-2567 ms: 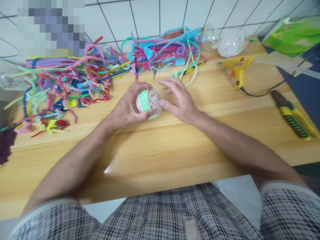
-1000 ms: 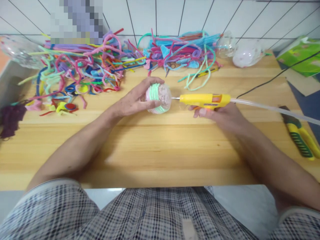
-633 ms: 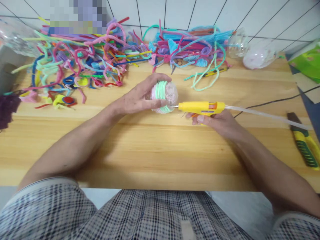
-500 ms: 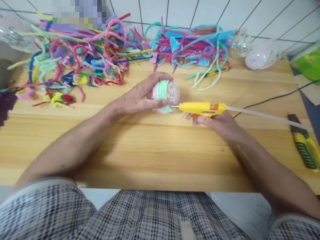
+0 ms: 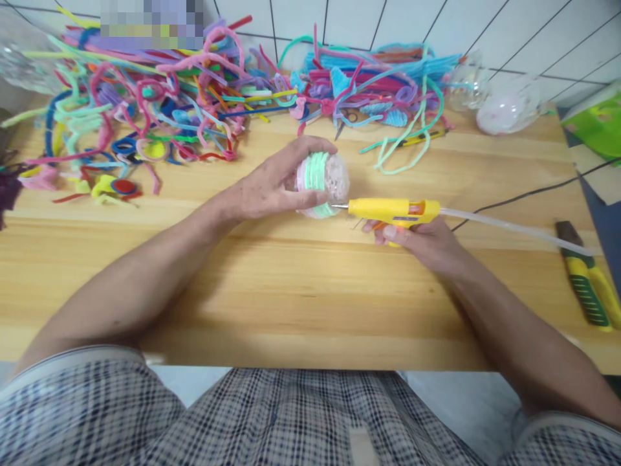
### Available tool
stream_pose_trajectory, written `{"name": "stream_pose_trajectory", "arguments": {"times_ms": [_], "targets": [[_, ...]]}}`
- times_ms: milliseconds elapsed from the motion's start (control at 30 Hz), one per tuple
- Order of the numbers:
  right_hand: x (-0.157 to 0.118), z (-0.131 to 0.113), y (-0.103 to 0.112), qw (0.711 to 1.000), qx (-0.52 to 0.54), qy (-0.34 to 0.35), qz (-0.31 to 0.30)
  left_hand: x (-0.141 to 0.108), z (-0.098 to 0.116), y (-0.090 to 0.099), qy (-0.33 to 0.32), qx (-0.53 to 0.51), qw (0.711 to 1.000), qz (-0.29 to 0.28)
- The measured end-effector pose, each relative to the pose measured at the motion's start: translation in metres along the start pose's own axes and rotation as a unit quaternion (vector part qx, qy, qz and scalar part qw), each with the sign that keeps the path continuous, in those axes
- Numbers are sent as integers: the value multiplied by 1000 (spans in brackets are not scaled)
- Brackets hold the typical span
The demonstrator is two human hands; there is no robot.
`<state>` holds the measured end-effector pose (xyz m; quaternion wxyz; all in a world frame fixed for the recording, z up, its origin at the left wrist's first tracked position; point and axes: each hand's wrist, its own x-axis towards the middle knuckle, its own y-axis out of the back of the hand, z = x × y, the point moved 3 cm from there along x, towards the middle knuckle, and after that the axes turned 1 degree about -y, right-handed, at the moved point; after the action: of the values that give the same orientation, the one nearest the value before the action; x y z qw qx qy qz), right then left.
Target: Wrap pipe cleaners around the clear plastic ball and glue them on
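Against the ball (image 5: 319, 176), seemingly, a glue-gun nozzle (image 5: 342, 206)

A yellow glue gun (image 5: 388, 210) points sideways at a clear, green-wrapped ball (image 5: 321, 178).

Head-worn view, facing forward and down, near a wooden table (image 5: 291, 310)

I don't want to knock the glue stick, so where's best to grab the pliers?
Probably by the handles, from the near side: the pliers lie with their handles toward the near edge and their dark head pointing away, and in this view the glue stick crosses nearer that head.
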<state>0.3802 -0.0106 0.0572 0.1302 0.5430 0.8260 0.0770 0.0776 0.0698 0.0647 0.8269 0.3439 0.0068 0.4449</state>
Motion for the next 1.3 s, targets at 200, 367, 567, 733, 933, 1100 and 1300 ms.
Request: {"name": "stream_pose_trajectory", "arguments": {"times_ms": [200,367,567,733,933,1100,1300], "targets": [[-1,4,-1,1000,8,-10,12,1,-4,-2,8,-21,1000,7],[0,5,-3,1000,24,-10,13,0,-5,-2,11,-11,1000,5],[1,9,-4,999,39,1,6,0,-6,-3,4,-19,1000,0],[1,7,-5,999,35,-6,9,-1,-9,-6,10,-24,1000,8],[3,7,-5,998,52,18,3,0,-10,-6,-1,-19,1000,12],[4,8,-6,998,51,22,3,-1,-6,-4,-5,-22,1000,11],[4,9,-6,998,50,34,0,0,-6,-4,-12,-21,1000,17]]}}
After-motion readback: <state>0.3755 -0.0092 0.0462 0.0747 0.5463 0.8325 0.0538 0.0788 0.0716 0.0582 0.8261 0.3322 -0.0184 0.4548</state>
